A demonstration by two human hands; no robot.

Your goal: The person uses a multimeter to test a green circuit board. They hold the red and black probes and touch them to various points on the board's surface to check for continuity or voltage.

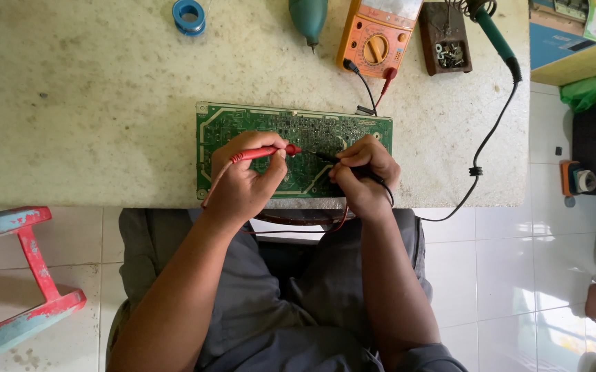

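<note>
A green circuit board (311, 124) lies flat near the front edge of a pale stone table (91, 110). My left hand (243, 182) grips a red test probe (267, 152), its tip on the board's middle. My right hand (365, 176) grips a black test probe (325, 158), its tip pointing left toward the red one; the two tips almost meet. Red and black leads run from an orange multimeter (377, 38) at the table's far edge.
A blue solder spool (189, 15) and a teal tool (309, 17) lie at the far edge. A brown stand (446, 38) holds a soldering iron with a green handle (494, 31), its black cable (487, 138) trailing off the table. A red and blue stool (25, 275) stands at left.
</note>
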